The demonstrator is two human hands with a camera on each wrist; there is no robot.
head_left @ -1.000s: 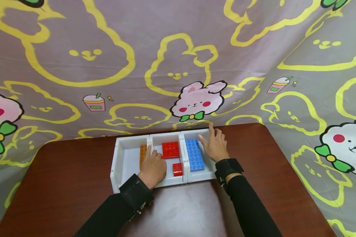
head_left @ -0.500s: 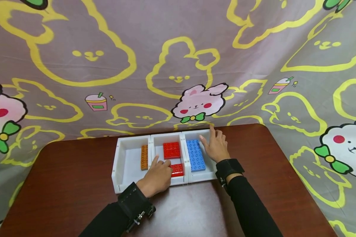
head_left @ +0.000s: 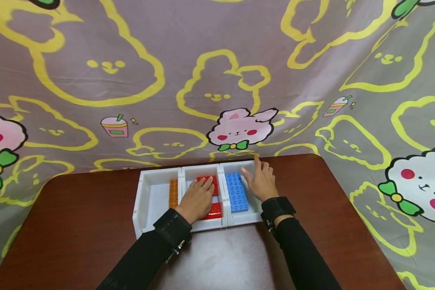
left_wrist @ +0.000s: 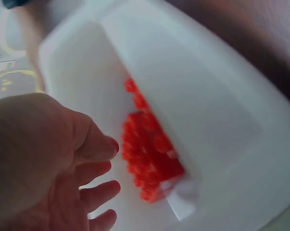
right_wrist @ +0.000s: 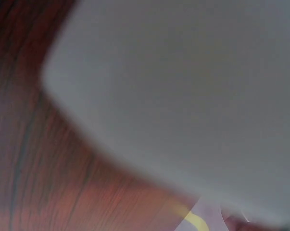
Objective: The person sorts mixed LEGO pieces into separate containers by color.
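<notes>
Your left hand [head_left: 197, 197] lies with relaxed fingers over the red bricks [head_left: 214, 210] in the middle bin of the tray [head_left: 139, 201]. Your right hand [head_left: 262, 182] rests flat, fingers straight, in the right bin beside the blue brick [head_left: 236, 192].

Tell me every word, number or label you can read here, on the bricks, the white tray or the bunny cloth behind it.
There are none to read. The cloth carries only pictures: bunnies, bows and drink cups. The blue brick, the red brick, the orange brick and the white tray show no print. Both wrist views are too blurred to show any.
</notes>
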